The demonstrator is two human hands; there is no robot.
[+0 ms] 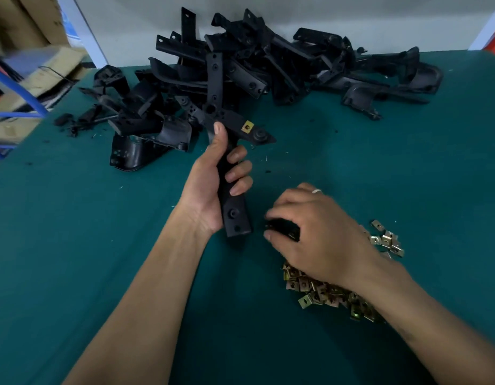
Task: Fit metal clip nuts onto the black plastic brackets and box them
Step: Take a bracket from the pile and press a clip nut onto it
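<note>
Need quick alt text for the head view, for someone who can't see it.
A left hand grips a black plastic bracket already carrying one brass clip nut. The right hand curls over a small dark object beside loose clip nuts. More brackets are heaped behind.

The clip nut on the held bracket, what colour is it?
Brassy yellow clip nut, head view.

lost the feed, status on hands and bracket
Left hand grips bracket, one clip nut fitted. Right hand curled over small black item by clip nut pile. Nothing in the way.
</note>
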